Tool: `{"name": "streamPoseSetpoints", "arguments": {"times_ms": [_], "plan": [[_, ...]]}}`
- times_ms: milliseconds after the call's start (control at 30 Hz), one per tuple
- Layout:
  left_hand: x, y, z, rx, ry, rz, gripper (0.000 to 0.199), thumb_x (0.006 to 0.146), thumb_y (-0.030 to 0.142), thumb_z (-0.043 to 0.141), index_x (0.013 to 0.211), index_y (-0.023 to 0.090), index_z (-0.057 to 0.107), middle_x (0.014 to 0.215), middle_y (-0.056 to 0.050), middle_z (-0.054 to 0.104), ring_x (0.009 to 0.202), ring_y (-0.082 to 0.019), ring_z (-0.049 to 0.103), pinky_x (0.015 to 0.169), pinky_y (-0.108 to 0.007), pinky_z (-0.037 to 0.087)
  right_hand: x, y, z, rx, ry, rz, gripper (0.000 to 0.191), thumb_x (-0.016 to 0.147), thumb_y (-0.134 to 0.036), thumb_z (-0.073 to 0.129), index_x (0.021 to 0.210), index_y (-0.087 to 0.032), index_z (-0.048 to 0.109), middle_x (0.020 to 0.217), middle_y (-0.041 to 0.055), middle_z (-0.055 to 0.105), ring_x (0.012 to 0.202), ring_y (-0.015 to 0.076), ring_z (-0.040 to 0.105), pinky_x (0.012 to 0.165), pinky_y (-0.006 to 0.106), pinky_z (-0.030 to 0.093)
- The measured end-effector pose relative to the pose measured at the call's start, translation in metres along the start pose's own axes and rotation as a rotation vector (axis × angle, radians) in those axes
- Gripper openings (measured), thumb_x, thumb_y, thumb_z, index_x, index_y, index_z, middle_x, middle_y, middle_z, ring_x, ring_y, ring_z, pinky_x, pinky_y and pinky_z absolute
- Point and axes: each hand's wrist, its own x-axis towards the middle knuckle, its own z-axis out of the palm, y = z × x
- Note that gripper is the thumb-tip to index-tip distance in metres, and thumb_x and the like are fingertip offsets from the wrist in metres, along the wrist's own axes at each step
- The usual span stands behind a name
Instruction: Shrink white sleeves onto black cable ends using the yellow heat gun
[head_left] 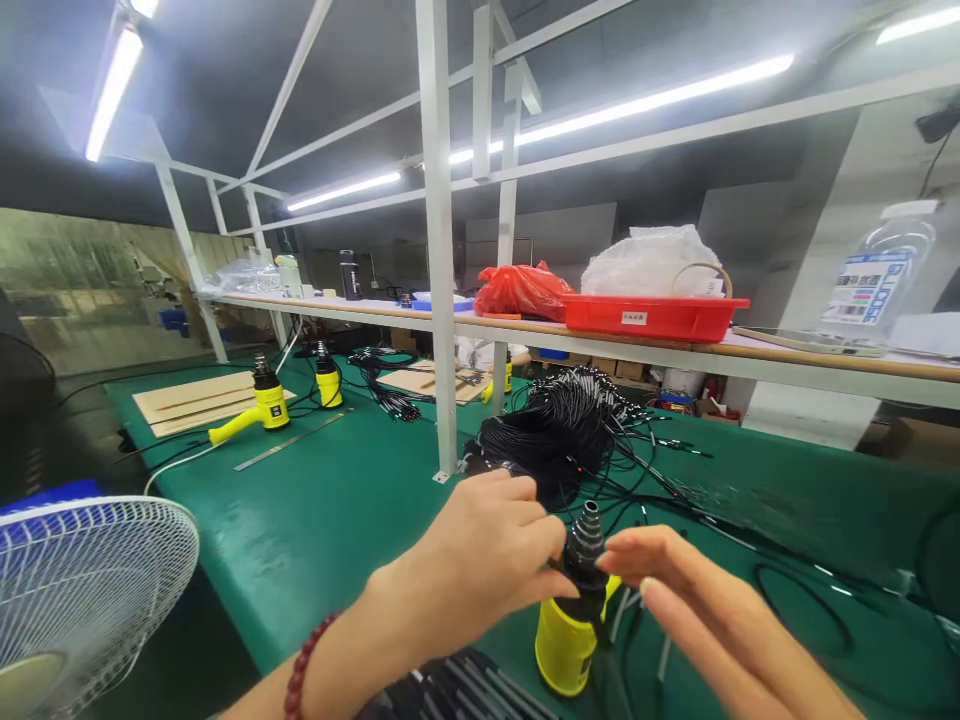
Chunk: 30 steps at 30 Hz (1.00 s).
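Observation:
A yellow heat gun (568, 645) stands upright on the green bench, its black stepped nozzle (588, 540) pointing up. My left hand (484, 545), with a dark red bead bracelet (306, 665) at the wrist, is closed just left of the nozzle; whatever its curled fingers hold is hidden. On the nozzle's other side, my right hand (694, 595) has its fingers stretched out and thumb apart, fingertips close to the nozzle. Several dark cables (465, 690) lie bundled below my left forearm. Behind the hands is a large heap of black cables (551, 430).
A white post (442, 250) rises from the bench. Two more heat guns, one lying near wooden boards (191, 400), are at the left. A fan (97, 590) stands at lower left. The shelf holds a red tray (652, 318) and a plastic bottle (877, 270).

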Motion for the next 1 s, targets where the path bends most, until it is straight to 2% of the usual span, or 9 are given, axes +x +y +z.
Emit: {"name": "streamPoseSetpoints", "arguments": {"times_ms": [67, 133, 267, 467, 600, 733, 933, 1000], "plan": [[0.008, 0.006, -0.001, -0.053, 0.032, 0.03, 0.032, 0.093, 0.043, 0.049, 0.075, 0.02, 0.06, 0.065, 0.0, 0.06, 0.067, -0.017, 0.051, 0.06, -0.031, 0.033, -0.001, -0.022, 0.003, 0.015, -0.061, -0.032, 0.028, 0.087, -0.054, 0.044, 0.092, -0.03, 0.058, 0.088, 0.0031, 0.068, 0.077, 0.0212, 0.064, 0.069, 0.029, 0.055], [0.012, 0.008, -0.002, -0.113, 0.049, 0.034, 0.028, 0.096, 0.036, 0.047, 0.079, 0.02, 0.062, 0.068, -0.001, 0.063, 0.069, -0.017, 0.052, 0.061, -0.03, 0.036, 0.003, -0.028, 0.004, 0.008, -0.108, -0.024, 0.027, 0.09, -0.051, 0.04, 0.085, -0.028, 0.054, 0.074, 0.001, 0.062, 0.065, 0.0182, 0.058, 0.059, 0.027, 0.053], [0.01, 0.004, 0.002, -0.179, 0.074, -0.025, 0.02, 0.096, 0.025, 0.047, 0.087, 0.017, 0.063, 0.078, -0.002, 0.066, 0.075, -0.017, 0.054, 0.068, -0.028, 0.04, 0.017, -0.018, -0.007, -0.052, -0.106, -0.008, 0.03, 0.093, -0.048, 0.035, 0.078, -0.025, 0.047, 0.068, -0.0023, 0.051, 0.058, 0.0133, 0.047, 0.053, 0.022, 0.045], [0.006, 0.004, 0.012, -0.277, 0.096, -0.106, 0.018, 0.096, 0.024, 0.046, 0.091, 0.018, 0.063, 0.081, -0.002, 0.063, 0.077, -0.017, 0.052, 0.066, -0.027, 0.041, 0.028, -0.013, -0.016, -0.145, -0.175, -0.006, 0.03, 0.094, -0.046, 0.036, 0.076, -0.023, 0.043, 0.067, -0.0039, 0.047, 0.059, 0.0124, 0.038, 0.053, 0.023, 0.033], [0.01, -0.002, 0.02, -0.266, 0.1, -0.242, 0.021, 0.093, 0.033, 0.052, 0.081, 0.019, 0.061, 0.075, -0.001, 0.062, 0.076, -0.018, 0.052, 0.067, -0.028, 0.039, 0.035, -0.011, -0.015, -0.113, -0.123, 0.026, 0.031, 0.093, -0.046, 0.037, 0.073, -0.023, 0.04, 0.065, -0.0054, 0.04, 0.058, 0.0118, 0.032, 0.05, 0.023, 0.029], [0.016, -0.01, 0.033, -0.308, 0.089, -0.367, 0.032, 0.091, 0.043, 0.054, 0.071, 0.019, 0.055, 0.067, 0.001, 0.057, 0.07, -0.017, 0.05, 0.061, -0.027, 0.034, 0.046, 0.004, -0.011, -0.082, -0.064, 0.044, 0.032, 0.092, -0.047, 0.041, 0.071, -0.023, 0.04, 0.066, -0.0052, 0.038, 0.06, 0.0118, 0.034, 0.052, 0.022, 0.031], [0.025, -0.016, 0.044, -0.513, 0.098, -0.435, 0.034, 0.098, 0.035, 0.039, 0.071, 0.019, 0.054, 0.069, 0.001, 0.059, 0.067, -0.014, 0.05, 0.059, -0.025, 0.032, 0.056, 0.023, -0.01, -0.132, 0.007, 0.06, 0.033, 0.089, -0.05, 0.044, 0.071, -0.022, 0.041, 0.062, -0.0061, 0.038, 0.056, 0.0111, 0.033, 0.051, 0.023, 0.03], [0.027, -0.017, 0.047, -0.554, 0.107, -0.444, 0.034, 0.097, 0.035, 0.04, 0.071, 0.019, 0.055, 0.069, 0.001, 0.059, 0.067, -0.014, 0.05, 0.059, -0.024, 0.032, 0.057, 0.026, -0.01, -0.149, 0.014, 0.063, 0.033, 0.089, -0.05, 0.044, 0.071, -0.023, 0.041, 0.062, -0.0062, 0.038, 0.055, 0.0112, 0.033, 0.051, 0.023, 0.03]]}}
